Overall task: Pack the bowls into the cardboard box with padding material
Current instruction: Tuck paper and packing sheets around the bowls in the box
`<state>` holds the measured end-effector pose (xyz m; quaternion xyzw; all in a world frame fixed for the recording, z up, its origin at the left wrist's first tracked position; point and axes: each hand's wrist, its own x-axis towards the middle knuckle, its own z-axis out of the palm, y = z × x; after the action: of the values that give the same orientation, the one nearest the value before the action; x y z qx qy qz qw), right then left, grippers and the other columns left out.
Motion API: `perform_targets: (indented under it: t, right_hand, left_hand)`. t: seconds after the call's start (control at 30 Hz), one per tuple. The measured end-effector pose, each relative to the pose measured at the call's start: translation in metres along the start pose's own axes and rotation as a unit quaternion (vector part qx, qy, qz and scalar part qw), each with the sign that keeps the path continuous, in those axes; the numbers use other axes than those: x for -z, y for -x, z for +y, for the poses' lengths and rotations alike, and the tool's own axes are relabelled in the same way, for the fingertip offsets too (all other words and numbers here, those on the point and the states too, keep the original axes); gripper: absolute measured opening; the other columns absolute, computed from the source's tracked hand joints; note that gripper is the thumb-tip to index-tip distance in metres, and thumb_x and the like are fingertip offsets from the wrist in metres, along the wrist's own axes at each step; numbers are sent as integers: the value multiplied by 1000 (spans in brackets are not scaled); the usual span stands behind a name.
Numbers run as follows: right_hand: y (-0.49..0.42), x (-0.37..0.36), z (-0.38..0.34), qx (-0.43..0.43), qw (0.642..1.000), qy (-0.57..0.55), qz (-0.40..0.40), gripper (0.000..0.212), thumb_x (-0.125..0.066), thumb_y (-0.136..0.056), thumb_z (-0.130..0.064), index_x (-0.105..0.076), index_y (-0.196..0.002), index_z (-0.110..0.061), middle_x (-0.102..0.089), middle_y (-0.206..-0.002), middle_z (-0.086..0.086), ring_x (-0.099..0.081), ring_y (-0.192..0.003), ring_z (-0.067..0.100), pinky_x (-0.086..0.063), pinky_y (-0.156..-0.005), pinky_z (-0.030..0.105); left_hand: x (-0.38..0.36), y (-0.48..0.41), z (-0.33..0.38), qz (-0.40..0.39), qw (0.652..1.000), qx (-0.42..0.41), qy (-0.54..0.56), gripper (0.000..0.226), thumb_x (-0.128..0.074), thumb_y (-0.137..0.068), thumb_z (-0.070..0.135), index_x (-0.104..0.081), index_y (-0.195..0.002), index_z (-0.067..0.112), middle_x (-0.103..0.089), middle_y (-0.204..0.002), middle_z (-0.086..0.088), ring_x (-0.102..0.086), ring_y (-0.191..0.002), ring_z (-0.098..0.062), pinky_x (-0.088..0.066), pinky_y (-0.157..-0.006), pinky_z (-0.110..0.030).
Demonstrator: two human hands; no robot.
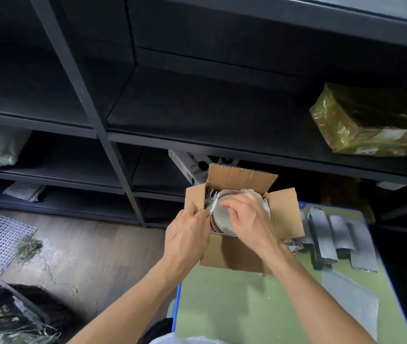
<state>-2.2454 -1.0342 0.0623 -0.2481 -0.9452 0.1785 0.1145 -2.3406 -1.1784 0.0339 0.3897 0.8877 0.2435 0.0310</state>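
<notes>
Green table [222, 306], dark shelving [197, 95] behind. Item one: my left hand [187, 235], pinching white padding paper [211, 207] at the box's left wall. Item two: my right hand [247, 217], fingers curled over the bowl [222, 220] inside the open cardboard box [234, 256]. Grey padding sheets [334, 234] lie right of it.

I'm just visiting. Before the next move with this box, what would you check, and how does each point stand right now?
1. Cardboard box flaps folded open: ok.
2. Left hand pinching the white padding sheet by the box's left wall: ok.
3. Right hand on the bowl; firm grip or only pressing: cannot tell.
4. Padding beneath the bowl: cannot tell, hidden.
5. Spare grey padding strips on the table, right of the box: ok.
</notes>
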Motion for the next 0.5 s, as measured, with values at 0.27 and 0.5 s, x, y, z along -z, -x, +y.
perform_targets:
  t: [0.27, 0.5]
  right_hand:
    - [60, 16, 27, -34, 999, -36, -5, 28, -54, -94, -4, -74, -110, -17, -70, -106, -7, -61, -102, 15, -51, -83, 33]
    - [91, 29, 47, -36, 997, -65, 34, 29, -58, -93, -3, -72, -114, -18, -68, -111, -11, -59, -108, 10, -48, -89, 26]
  left_hand:
    - [-3, 13, 15, 11, 996, -79, 30, 18, -54, -97, 23, -64, -82, 20, -51, -79, 6, -48, -69, -20, -44, -55, -39]
    - [-12, 22, 51, -16, 992, -110, 57, 22, -51, -95, 22, -58, -74, 19, -49, -66, 4, -44, -63, -22, -41, -56, -43]
